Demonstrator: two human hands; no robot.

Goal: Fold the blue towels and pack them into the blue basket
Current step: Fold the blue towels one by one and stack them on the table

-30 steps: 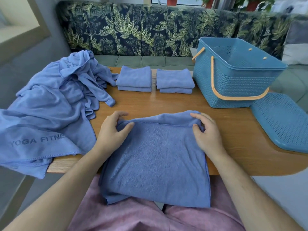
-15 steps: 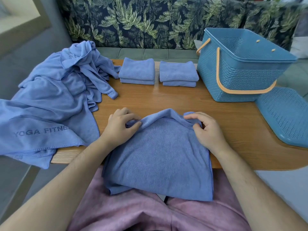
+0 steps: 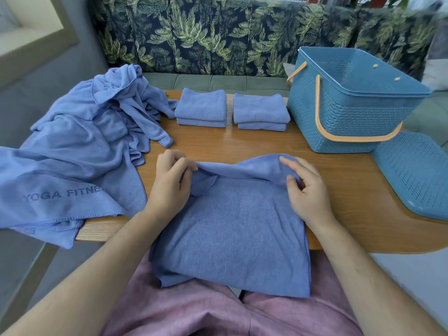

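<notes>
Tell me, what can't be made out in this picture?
Head view:
- Basket floor: hidden by its near wall.
- Lid: cut off by the right edge.
- Print on crumpled towel: ends under a fold.
- Front towel far corners: covered by left hand and right hand.

Towel (image 3: 230,226) up front: blue microfibre-type cloth, matt, short fuzzy nap, stitched hem. Left stack (image 3: 201,107) & right stack (image 3: 260,110): same cloth, same finish. Loose towel (image 3: 72,154): thinner-looking, smoother blue cloth w/ grey lettering (reads YOGA FITNE, rest hidden), overlocked edge. Bench (image 3: 242,146): wood or wood-look, visible grain, satin sheen. Basket (image 3: 351,122): blue plastic, moulded weave texture on walls, perforated inside, smooth rim, slight gloss. Handles (image 3: 358,139): orange plastic, smooth. Lid (image 3: 417,173): same blue plastic, perforated top, smooth glossy border. Sofa back (image 3: 206,37): leaf-print fabric, matt. Seat (image 3: 218,81): grey-green cloth, matt. Trousers (image 3: 194,311): pink cloth, soft, matt.
</notes>
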